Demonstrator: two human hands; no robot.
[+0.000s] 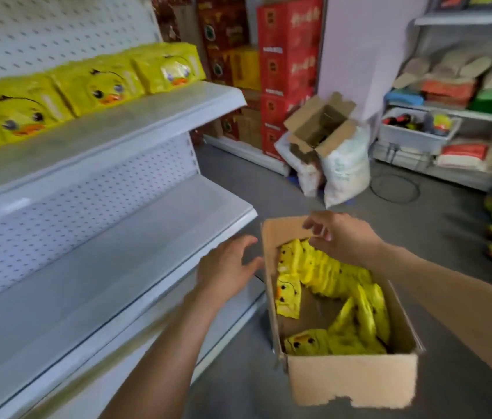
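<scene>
The white shelving (135, 255) filled the space to the left of the left hand (226, 270), its lower board running beneath and beyond that wrist. Far ahead of both hands stood stacked red cartons (290, 55), and nearer, beyond the right hand (344, 237), an opened brown carton (320, 125) sat on white sacks (344, 170). The cardboard box (350, 382) lay on the floor under the right hand and just to the right of the left one, its near wall torn along the bottom edge. A row of yellow duck packets (102, 86) stood on the upper board, well above and left of the left hand. More of the same duck packets (344, 276) lay loose in the box, directly below the right hand. The left hand was released, fingers spread, grasping nothing, its fingertips right by the box's left wall; whether they touched it could not be told. The right hand hovered over the box's far end, fingers loosely curled and empty.
</scene>
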